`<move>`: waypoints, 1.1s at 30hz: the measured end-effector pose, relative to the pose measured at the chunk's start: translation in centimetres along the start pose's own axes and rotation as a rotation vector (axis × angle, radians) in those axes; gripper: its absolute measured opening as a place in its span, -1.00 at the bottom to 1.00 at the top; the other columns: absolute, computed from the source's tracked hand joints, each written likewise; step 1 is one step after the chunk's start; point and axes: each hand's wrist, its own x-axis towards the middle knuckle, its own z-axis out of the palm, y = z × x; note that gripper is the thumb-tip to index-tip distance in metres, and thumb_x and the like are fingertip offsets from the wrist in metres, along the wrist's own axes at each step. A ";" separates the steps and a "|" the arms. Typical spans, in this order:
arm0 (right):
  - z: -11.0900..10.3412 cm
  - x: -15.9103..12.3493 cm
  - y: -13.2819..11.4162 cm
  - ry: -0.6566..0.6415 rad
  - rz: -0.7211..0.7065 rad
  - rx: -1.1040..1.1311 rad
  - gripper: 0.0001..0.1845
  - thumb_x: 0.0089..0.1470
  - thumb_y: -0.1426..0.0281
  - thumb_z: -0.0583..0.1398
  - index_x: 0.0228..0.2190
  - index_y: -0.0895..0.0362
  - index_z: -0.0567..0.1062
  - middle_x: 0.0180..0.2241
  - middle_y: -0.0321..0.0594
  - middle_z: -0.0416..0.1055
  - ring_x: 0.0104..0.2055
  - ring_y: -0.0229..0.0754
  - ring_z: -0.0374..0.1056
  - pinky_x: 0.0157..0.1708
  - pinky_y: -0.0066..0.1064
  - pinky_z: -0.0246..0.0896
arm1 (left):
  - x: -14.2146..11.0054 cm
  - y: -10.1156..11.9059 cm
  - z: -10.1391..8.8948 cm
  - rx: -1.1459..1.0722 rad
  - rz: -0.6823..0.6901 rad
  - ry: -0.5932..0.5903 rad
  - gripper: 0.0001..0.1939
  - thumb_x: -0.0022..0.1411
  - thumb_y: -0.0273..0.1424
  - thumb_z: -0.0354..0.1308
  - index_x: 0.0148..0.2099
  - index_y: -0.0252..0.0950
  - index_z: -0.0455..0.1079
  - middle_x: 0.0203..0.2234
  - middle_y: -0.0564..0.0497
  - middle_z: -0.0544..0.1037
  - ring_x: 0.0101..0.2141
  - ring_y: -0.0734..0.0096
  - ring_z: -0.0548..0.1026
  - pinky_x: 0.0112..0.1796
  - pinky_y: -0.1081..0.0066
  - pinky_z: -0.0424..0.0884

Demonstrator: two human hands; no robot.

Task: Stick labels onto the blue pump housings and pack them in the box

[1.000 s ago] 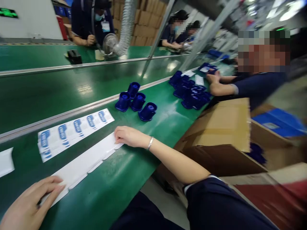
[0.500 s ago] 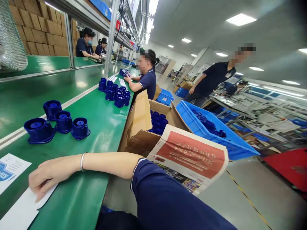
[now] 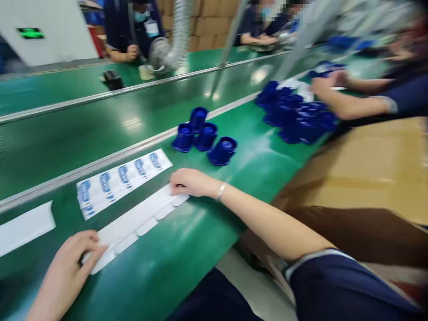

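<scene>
A long white label strip (image 3: 137, 216) lies face down on the green bench, its front edge split into separate tabs. My left hand (image 3: 72, 261) pinches the strip's near left end between thumb and fingers. At the far right end, my right hand (image 3: 192, 182) has its fingers closed on the same strip. Just behind lies a sheet of blue-printed labels (image 3: 123, 183), touched by neither hand. Beyond my right hand stand several dark blue plastic parts, the nearest blue part (image 3: 223, 151) a little apart from the others.
A plain white sheet (image 3: 28, 227) lies at the left. More blue parts (image 3: 297, 116) cluster to the right, near a co-worker's arm (image 3: 351, 100). A cardboard box (image 3: 361, 174) stands beside the bench edge. Across the bench, a person (image 3: 133, 31) sits by a flexible duct (image 3: 180, 35).
The view has swung left and down, bringing my left hand and the label sheet into sight. My right hand still holds the white strip's end.
</scene>
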 end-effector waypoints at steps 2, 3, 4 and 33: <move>0.8 -0.4 0.6 0.016 -0.042 0.053 -0.80 0.28 0.38 0.23 -0.41 0.13 0.41 -0.38 -0.23 0.43 -0.31 -0.13 0.29 -0.22 -0.35 0.13 | -1.0 0.3 -0.5 -0.005 -0.078 -0.038 -0.53 0.34 0.02 0.04 -0.42 -0.21 0.41 -0.23 -0.07 0.55 -0.21 0.24 0.51 -0.21 0.33 0.42; 1.1 -0.5 0.7 0.019 -0.058 0.072 -0.82 0.29 0.38 0.21 -0.39 0.13 0.42 -0.38 -0.23 0.43 -0.32 -0.13 0.29 -0.23 -0.35 0.13 | -1.1 0.6 -0.6 -0.019 -0.106 -0.058 -0.56 0.35 -0.02 0.04 -0.42 -0.22 0.40 -0.22 -0.06 0.55 -0.21 0.25 0.50 -0.20 0.33 0.40; 1.3 -0.7 0.7 0.020 -0.065 0.086 -0.82 0.30 0.37 0.20 -0.37 0.12 0.43 -0.38 -0.23 0.43 -0.32 -0.13 0.28 -0.23 -0.34 0.13 | -1.0 1.0 -0.6 -0.031 -0.134 -0.072 -0.59 0.35 -0.05 0.05 -0.41 -0.22 0.39 -0.21 -0.05 0.56 -0.21 0.26 0.50 -0.19 0.33 0.39; 1.1 -0.6 1.0 -0.143 0.395 0.664 -0.43 0.08 -0.16 0.24 -0.44 0.13 0.44 -0.49 -0.32 0.28 -0.43 -0.23 0.16 -0.43 -0.41 0.03 | -2.3 1.7 -1.1 -0.565 -0.347 -0.023 -0.51 0.31 -0.04 0.13 0.17 -0.15 0.29 -0.05 -0.04 0.58 -0.08 0.24 0.54 -0.01 0.26 0.40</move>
